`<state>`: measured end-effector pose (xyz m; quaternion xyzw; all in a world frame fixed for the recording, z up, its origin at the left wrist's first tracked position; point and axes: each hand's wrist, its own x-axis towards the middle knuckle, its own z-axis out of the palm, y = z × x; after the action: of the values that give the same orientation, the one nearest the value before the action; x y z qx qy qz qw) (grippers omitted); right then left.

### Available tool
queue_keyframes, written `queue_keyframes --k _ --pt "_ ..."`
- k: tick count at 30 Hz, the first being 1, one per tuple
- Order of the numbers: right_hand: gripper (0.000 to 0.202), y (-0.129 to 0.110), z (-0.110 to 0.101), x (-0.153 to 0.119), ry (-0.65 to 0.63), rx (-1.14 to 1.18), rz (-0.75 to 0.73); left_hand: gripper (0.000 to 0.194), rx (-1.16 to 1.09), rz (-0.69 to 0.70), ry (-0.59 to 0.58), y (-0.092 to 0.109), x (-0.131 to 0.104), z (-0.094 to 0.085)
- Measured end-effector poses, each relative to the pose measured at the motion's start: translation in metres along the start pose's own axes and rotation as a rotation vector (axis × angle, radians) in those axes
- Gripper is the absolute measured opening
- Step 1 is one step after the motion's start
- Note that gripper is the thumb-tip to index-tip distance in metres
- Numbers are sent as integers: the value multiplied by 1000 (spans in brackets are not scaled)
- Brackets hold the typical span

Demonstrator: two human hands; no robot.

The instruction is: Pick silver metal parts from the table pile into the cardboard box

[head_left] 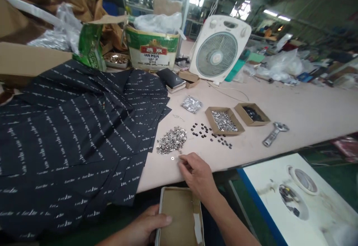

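My left hand (148, 223) grips a shallow open cardboard box (179, 216) below the table edge, thumb over its side. My right hand (195, 173) is just above the table edge, with fingers curled and the tips pinched together; anything between them is too small to make out. Just left of its fingertips lies a single small metal ring (172, 158). Beyond them spreads a heap of small silver metal rings (172, 140). Several dark round pieces (200, 130) lie scattered to the right of the heap.
Dark printed fabric (84, 126) covers the left side. A cardboard tray of silver pieces (225, 121), a tray of black pieces (251, 114), a bag of metal pieces (191, 104), an adjustable wrench (275, 133) and a box fan (220, 48) stand on the table (302, 108).
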<state>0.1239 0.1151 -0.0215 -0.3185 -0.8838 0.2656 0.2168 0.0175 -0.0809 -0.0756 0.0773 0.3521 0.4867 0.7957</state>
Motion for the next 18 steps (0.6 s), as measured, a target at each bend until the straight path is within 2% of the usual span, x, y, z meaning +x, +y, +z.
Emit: queue_keyframes --k 4,7,11,15,18 --pt "32 -5 3 7 127 -47 9 63 4 -12 -44 2 13 -5" --pt "38 -13 9 15 88 -156 -76 63 -6 -17 -37 -3 19 -8" --pt "27 -16 6 13 -17 -171 -151 59 -49 9 -5 -7 20 -17" --pt "27 -11 -6 5 52 -26 -167 59 -95 38 0 -12 19 -26" --pt "26 -6 -11 5 124 -57 -104 58 -109 31 10 -15 18 -29"
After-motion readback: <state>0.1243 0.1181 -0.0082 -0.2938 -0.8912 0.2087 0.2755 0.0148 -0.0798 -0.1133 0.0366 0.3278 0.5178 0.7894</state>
